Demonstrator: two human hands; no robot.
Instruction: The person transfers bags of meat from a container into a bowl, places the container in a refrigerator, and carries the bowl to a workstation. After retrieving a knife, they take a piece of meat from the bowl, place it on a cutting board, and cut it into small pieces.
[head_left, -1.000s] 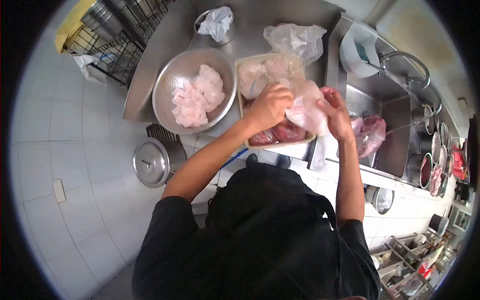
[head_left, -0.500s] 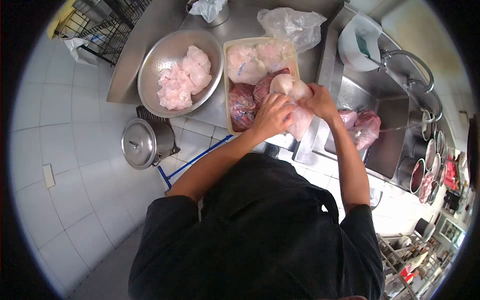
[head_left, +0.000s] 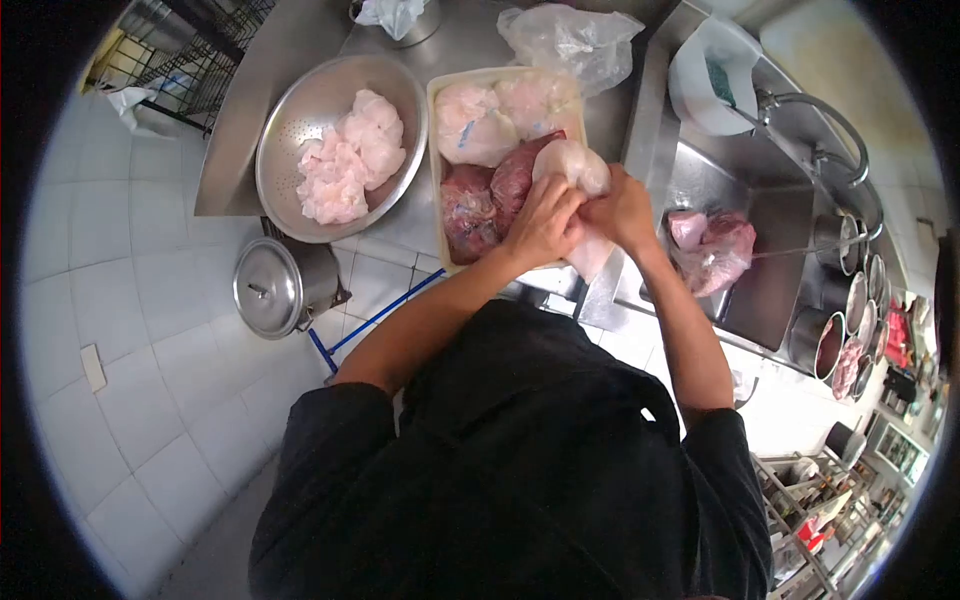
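Note:
A clear plastic bag of pale meat (head_left: 572, 165) is gripped by both hands over the right side of a cream plastic tub (head_left: 436, 190). My left hand (head_left: 545, 222) closes on the bag's gathered neck from the left. Against it from the right, my right hand (head_left: 622, 210) pinches the same neck, and the fingertips of the two hands meet. The loose end of the bag hangs below them. Inside the tub lie bagged dark red meat (head_left: 468, 212) and bags of pale meat (head_left: 478, 130).
Left of the tub stands a steel colander (head_left: 275, 150) with pale meat pieces. A crumpled plastic bag (head_left: 570, 45) lies behind the tub. On the right, the sink (head_left: 780, 220) holds bagged meat (head_left: 715, 250) under running water. A lidded pot (head_left: 270, 288) stands lower left.
My hands have come closer together at the bag's neck, with the right hand shifting left. The whole scene has slid slightly left in view.

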